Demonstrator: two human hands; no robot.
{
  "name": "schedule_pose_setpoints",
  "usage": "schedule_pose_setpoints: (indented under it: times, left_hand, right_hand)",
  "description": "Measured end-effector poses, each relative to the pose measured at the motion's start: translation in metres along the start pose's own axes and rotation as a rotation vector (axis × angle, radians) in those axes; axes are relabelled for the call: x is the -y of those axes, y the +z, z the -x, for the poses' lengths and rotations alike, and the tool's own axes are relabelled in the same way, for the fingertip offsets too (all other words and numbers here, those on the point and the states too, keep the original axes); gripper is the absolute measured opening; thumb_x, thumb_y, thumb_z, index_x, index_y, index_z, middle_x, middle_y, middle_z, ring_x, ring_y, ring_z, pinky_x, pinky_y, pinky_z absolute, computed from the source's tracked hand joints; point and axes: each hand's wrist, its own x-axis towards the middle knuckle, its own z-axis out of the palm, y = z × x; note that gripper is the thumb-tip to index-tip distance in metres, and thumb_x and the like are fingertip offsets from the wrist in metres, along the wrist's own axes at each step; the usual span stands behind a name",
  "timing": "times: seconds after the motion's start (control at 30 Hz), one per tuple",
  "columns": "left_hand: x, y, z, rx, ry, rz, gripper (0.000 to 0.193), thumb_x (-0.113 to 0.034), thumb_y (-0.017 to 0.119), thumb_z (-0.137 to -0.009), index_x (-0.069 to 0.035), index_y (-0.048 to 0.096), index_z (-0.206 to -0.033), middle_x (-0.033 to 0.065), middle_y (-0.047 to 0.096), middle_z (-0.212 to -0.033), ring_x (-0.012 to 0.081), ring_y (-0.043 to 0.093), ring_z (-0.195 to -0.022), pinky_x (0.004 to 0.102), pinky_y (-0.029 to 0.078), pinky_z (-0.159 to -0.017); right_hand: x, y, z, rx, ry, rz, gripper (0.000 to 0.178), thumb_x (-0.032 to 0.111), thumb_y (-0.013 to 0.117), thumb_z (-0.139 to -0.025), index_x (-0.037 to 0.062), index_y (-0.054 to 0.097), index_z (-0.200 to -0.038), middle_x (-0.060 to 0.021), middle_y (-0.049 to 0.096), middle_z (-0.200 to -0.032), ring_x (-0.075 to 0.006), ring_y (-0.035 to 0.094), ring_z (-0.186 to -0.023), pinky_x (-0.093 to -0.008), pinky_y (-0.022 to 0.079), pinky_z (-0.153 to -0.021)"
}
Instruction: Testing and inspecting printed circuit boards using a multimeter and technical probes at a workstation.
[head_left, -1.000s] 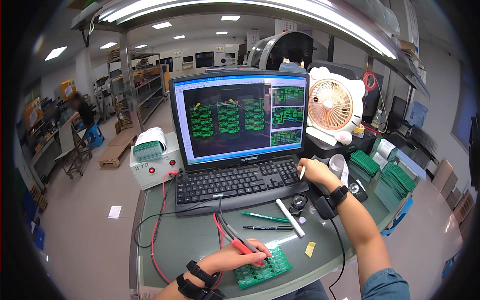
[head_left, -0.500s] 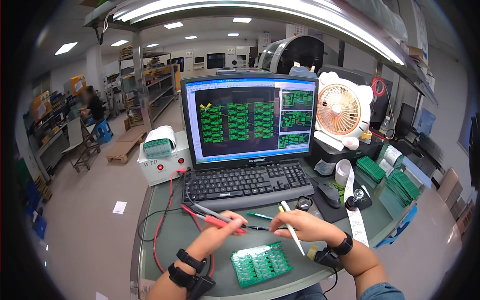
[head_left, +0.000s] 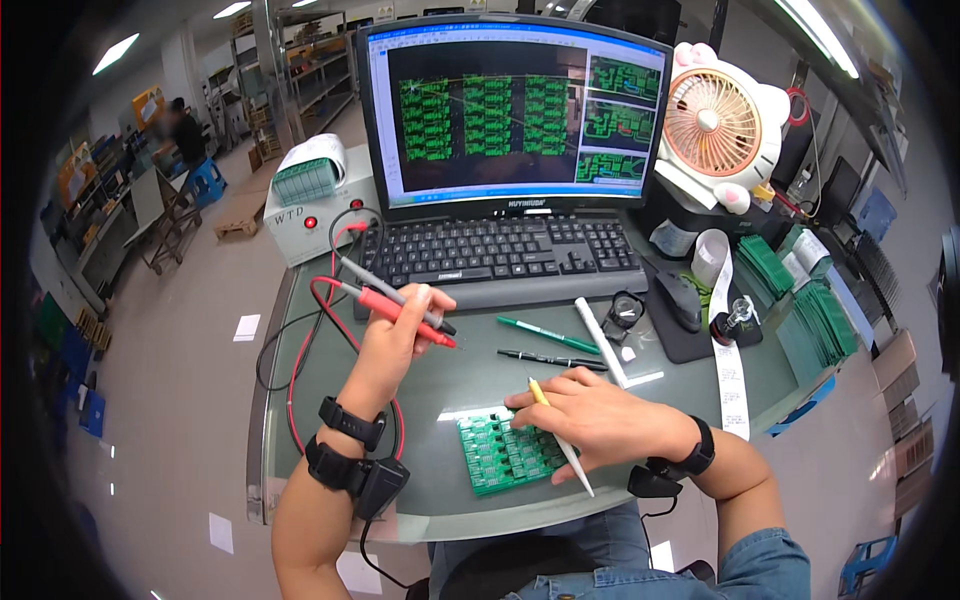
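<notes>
My left hand (head_left: 395,328) is closed round a pair of test probes, a red probe (head_left: 376,301) and a grey probe (head_left: 362,275), their tips side by side in the air over the bench. With my right hand (head_left: 610,422) I reach over a green circuit board panel (head_left: 488,462), fingers at its upper and right side; whether they grip it is hidden. A slim white pen-like tool (head_left: 573,462) with a yellow end is tucked between those fingers, its tip pointing toward me. My hand covers the panel's right part.
Behind lie a green pen (head_left: 548,335), a black marker (head_left: 550,360) and a white stick (head_left: 602,343). A keyboard (head_left: 500,250) stands below the monitor (head_left: 520,205). A mouse (head_left: 678,300), a paper strip (head_left: 733,395) and stacked green boards (head_left: 825,325) are right; a white box (head_left: 340,215) is left.
My right hand has come down onto the board panel with the white tool still in it. The left hand with the probes has shifted left. The view has tilted downward.
</notes>
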Motion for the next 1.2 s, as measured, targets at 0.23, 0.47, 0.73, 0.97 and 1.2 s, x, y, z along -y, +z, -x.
schedule_pose_setpoints:
  times: [0.23,0.47,0.73,0.97,1.2]
  left_hand:
    - [-0.018,-0.004,0.013,0.120,-0.144,0.186,0.022,-0.023,0.059,-0.096,-0.005,0.059,-0.108,0.0009,0.055,-0.095,0.0089,0.056,-0.078,0.0242,0.045,-0.067]
    - [-0.011,-0.023,0.038,0.207,-0.262,0.250,0.027,-0.015,0.061,-0.092,0.000,0.058,-0.114,0.0069,0.063,-0.100,0.0117,0.061,-0.081,0.0280,0.052,-0.073]
    - [0.000,-0.020,0.036,0.377,-0.310,0.175,0.018,-0.013,0.058,-0.091,-0.002,0.058,-0.105,0.0037,0.061,-0.095,0.0082,0.055,-0.080,0.0232,0.046,-0.075]
    - [-0.004,-0.024,0.042,0.434,-0.380,0.056,0.018,-0.018,0.062,-0.089,-0.005,0.055,-0.100,0.0009,0.058,-0.090,0.0063,0.053,-0.079,0.0228,0.045,-0.074]
    - [0.001,-0.023,0.042,0.460,-0.344,0.021,0.016,-0.013,0.063,-0.086,-0.007,0.054,-0.098,-0.0021,0.053,-0.095,0.0050,0.053,-0.084,0.0222,0.045,-0.073]
  right_hand:
    - [-0.001,0.002,0.010,-0.089,-0.012,-0.066,0.068,0.027,0.084,-0.068,0.0076,0.050,-0.124,-0.0122,0.055,-0.131,-0.0320,0.051,-0.121,-0.0442,0.036,-0.099]
    - [-0.101,-0.035,0.060,-0.967,0.443,-0.221,0.019,0.014,0.062,-0.093,0.0018,0.061,-0.107,-0.0074,0.064,-0.100,-0.0119,0.059,-0.094,-0.0290,0.048,-0.082]
    - [-0.188,-0.002,0.110,-0.934,0.806,-0.117,0.030,0.011,0.069,-0.086,0.0028,0.057,-0.112,-0.0101,0.064,-0.114,-0.0211,0.059,-0.112,-0.0319,0.044,-0.094]
    - [-0.188,0.004,0.108,-0.833,0.872,0.118,0.039,0.012,0.075,-0.080,0.0037,0.055,-0.113,-0.0141,0.064,-0.112,-0.0310,0.061,-0.108,-0.0364,0.046,-0.091]
    - [-0.181,0.003,0.109,-0.823,0.886,0.118,0.042,0.013,0.076,-0.078,0.0039,0.055,-0.114,-0.0146,0.064,-0.114,-0.0323,0.060,-0.110,-0.0367,0.045,-0.093]
